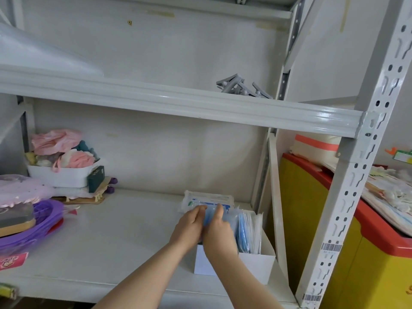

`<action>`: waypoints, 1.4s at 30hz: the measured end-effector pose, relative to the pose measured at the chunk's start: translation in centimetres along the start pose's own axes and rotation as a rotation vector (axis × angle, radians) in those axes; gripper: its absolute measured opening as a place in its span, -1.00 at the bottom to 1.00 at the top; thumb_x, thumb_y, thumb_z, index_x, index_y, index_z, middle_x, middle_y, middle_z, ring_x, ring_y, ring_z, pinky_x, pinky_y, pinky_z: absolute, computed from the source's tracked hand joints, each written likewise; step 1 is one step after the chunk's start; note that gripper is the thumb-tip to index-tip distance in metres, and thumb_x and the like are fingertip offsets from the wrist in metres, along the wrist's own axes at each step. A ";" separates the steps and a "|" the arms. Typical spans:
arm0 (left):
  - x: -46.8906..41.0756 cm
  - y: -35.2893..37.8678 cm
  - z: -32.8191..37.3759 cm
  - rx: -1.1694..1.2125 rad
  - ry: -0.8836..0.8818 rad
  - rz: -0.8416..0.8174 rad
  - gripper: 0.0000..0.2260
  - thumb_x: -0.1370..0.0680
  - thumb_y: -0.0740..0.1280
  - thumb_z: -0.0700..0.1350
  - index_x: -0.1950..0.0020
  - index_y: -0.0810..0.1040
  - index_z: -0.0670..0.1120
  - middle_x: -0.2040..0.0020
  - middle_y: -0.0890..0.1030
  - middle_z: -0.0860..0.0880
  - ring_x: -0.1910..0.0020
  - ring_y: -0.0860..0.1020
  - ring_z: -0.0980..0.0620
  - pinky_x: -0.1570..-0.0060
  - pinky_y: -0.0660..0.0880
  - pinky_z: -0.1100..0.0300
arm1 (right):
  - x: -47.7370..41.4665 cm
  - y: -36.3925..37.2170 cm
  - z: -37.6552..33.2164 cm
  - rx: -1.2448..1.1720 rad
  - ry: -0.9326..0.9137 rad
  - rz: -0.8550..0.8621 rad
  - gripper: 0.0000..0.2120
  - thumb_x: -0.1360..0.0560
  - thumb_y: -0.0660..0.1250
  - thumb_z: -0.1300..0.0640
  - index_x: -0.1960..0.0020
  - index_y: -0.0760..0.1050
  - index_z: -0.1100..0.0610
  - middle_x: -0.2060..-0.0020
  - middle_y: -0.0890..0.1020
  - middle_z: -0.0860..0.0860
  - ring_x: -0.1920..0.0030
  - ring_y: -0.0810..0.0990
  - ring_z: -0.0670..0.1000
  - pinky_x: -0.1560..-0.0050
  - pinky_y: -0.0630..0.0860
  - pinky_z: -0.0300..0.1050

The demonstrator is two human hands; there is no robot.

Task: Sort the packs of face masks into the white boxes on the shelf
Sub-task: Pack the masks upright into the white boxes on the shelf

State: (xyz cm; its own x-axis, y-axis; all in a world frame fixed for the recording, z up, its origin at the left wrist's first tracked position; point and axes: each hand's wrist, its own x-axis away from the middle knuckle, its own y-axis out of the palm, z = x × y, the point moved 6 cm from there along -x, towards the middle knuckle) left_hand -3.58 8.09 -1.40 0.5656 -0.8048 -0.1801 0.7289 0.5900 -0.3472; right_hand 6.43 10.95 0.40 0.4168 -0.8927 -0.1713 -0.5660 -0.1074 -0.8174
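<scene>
Two white boxes stand side by side at the right end of the lower shelf (124, 239). The right box (258, 267) holds several upright packs of blue face masks (245, 233). The left box (201, 264) is mostly hidden by my hands. My left hand (189, 226) and my right hand (219, 233) together grip a clear pack of blue masks (209, 216) over the left box. Behind them lies a larger clear pack with blue print (209, 198), flat on the shelf.
At the shelf's left are a white basket of pink cloth items (60, 175), a dark green box (96, 178), purple plastic trays (33, 228) and a red packet (13, 260). Grey clips (243, 88) lie on the upper shelf. A perforated upright post (347, 197) and a yellow-red freezer (367, 253) are at right.
</scene>
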 end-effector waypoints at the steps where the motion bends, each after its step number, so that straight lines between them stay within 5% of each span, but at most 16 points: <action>1: 0.1 0.0 0.2 -0.002 -0.001 0.002 -0.77 -0.63 0.10 0.11 0.12 0.50 0.28 -0.12 0.63 0.07 -0.06 0.58 0.04 -0.19 0.49 0.05 | 0.2 0.5 0.0 -0.112 -0.024 -0.058 -0.21 -0.55 0.22 0.27 -0.56 -0.24 0.12 -0.13 0.56 0.11 -0.02 0.59 0.08 0.07 0.52 -0.13; 4: 0.4 0.1 0.3 0.013 -0.018 -0.050 -0.78 -0.55 0.09 0.29 0.03 0.50 0.29 -0.14 0.56 0.18 -0.20 0.52 0.11 -0.31 0.40 0.08 | 0.8 0.5 0.8 -0.457 -0.051 -0.114 -0.20 -0.51 0.26 0.23 -0.57 -0.17 0.07 0.00 0.54 -0.02 0.06 0.56 0.00 0.22 0.45 -0.36; 6: 0.5 0.2 0.5 -0.052 -0.002 -0.084 -0.46 -0.38 0.03 0.48 -0.17 0.48 0.24 -0.26 0.53 0.17 -0.24 0.50 0.10 -0.34 0.37 0.03 | 1.6 -0.3 2.0 -0.551 -0.117 0.017 -0.37 -0.52 0.26 0.22 -0.53 0.13 0.01 -0.03 0.49 -0.16 -0.10 0.58 0.01 0.05 0.50 -0.30; 9: 0.7 1.0 0.8 -0.289 -0.018 -0.104 -0.20 -0.36 0.08 0.53 -0.49 0.20 0.13 -0.51 0.27 0.08 -0.41 0.38 0.00 -0.33 0.31 0.02 | 3.0 -3.0 5.1 -0.369 -0.153 0.533 -0.65 -0.47 0.34 0.25 -0.23 0.48 0.03 -0.11 0.52 -0.05 -0.20 0.48 0.02 -0.16 0.53 -0.04; 12: 1.2 2.3 1.1 -0.488 0.009 -0.086 -0.03 -0.30 0.22 0.52 -0.55 0.01 0.06 -0.57 0.08 0.01 -0.46 0.31 -0.06 -0.28 0.35 0.01 | 3.1 -4.7 8.8 -0.202 0.026 0.850 -0.62 -0.44 0.43 0.12 -0.21 0.47 0.18 -0.21 0.49 0.14 -0.18 0.40 0.15 -0.12 0.43 0.07; 16: 1.2 4.1 1.2 -0.619 0.059 -0.003 0.09 -0.23 0.36 0.47 -0.56 -0.05 0.00 -0.59 -0.04 -0.08 -0.47 0.24 -0.15 -0.31 0.37 -0.01 | 1.3 -4.4 11.3 -0.433 0.117 0.563 -0.43 -0.52 0.30 -0.09 -0.42 0.25 0.14 -0.37 0.36 0.13 -0.33 0.39 0.16 -0.22 0.45 0.09; 22: 0.7 4.4 0.6 -0.602 0.100 0.044 -0.08 -0.38 0.41 0.29 -0.55 -0.01 0.01 -0.58 0.01 -0.05 -0.46 0.25 -0.12 -0.22 0.44 0.02 | -0.3 -3.9 12.7 -0.379 0.091 0.307 -0.41 -0.54 0.22 -0.18 -0.45 0.20 0.10 -0.31 0.48 0.05 -0.24 0.51 0.09 -0.11 0.50 -0.07; 25: 0.6 3.9 0.2 -0.610 0.128 0.074 -0.24 -0.47 0.33 0.22 -0.54 0.04 0.03 -0.54 0.11 -0.05 -0.40 0.35 -0.10 -0.12 0.49 0.03 | -0.5 -4.5 13.3 -0.325 0.069 0.363 -0.51 -0.61 0.13 -0.06 -0.48 0.12 0.04 -0.38 0.43 0.08 -0.28 0.51 0.12 -0.17 0.55 0.03; 28: 0.7 3.6 0.3 -0.617 0.153 0.101 -0.38 -0.56 0.25 0.13 -0.53 0.07 0.03 -0.53 0.15 -0.08 -0.30 0.45 -0.11 -0.07 0.52 0.05 | 0.1 -5.2 12.7 -0.141 -0.042 0.441 -0.47 -0.63 0.12 0.11 -0.53 0.00 -0.07 -0.50 0.22 0.06 -0.39 0.40 0.10 -0.16 0.52 -0.08; 31: 1.0 3.6 0.9 -0.673 0.194 0.134 -0.41 -0.59 0.22 -0.01 -0.54 0.01 0.16 -0.58 -0.01 -0.11 -0.13 0.56 -0.08 0.04 0.53 0.13 | 0.5 -5.1 11.4 0.211 -0.230 0.512 -0.40 -0.52 0.29 0.22 -0.48 0.21 -0.12 -0.53 0.16 0.07 -0.46 0.25 0.17 -0.21 0.54 0.07; 35: 1.5 3.8 2.2 -0.761 0.298 0.169 -0.25 -0.57 0.18 -0.16 -0.48 -0.22 0.37 -0.57 -0.27 -0.12 0.27 0.44 -0.01 0.28 0.44 0.20 | 0.3 -4.5 10.7 0.414 -0.288 0.586 -0.64 -0.47 0.27 -0.20 -0.18 0.53 -0.06 -0.41 0.42 0.11 -0.42 0.34 0.19 -0.20 0.50 0.13; 38: 1.8 3.8 2.4 -0.791 0.355 0.225 -0.11 -0.53 0.21 -0.22 -0.38 -0.41 0.43 -0.58 -0.25 -0.17 0.42 0.37 0.02 0.40 0.36 0.24 | -0.4 -4.3 11.8 0.371 -0.177 0.584 -0.65 -0.49 0.31 -0.18 -0.15 0.58 0.00 -0.43 0.39 0.10 -0.48 0.27 0.19 -0.34 0.35 0.14; 42: 1.6 3.6 2.3 -0.825 0.378 0.268 0.02 -0.41 0.32 -0.33 -0.46 -0.30 0.38 -0.58 -0.07 -0.26 0.61 0.10 0.12 0.57 0.20 0.29 | -0.5 -4.4 12.7 0.303 -0.116 0.591 -0.60 -0.53 0.13 -0.19 -0.24 0.50 -0.03 -0.45 0.37 0.07 -0.50 0.22 0.18 -0.42 0.16 0.10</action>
State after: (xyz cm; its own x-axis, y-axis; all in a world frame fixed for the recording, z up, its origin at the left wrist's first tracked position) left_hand 0.85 9.09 -0.80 0.4070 -0.7019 -0.5845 0.0076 0.6425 -0.7662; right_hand 17.75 17.47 -2.89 0.1820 -0.7091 -0.6812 -0.5051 0.5270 -0.6835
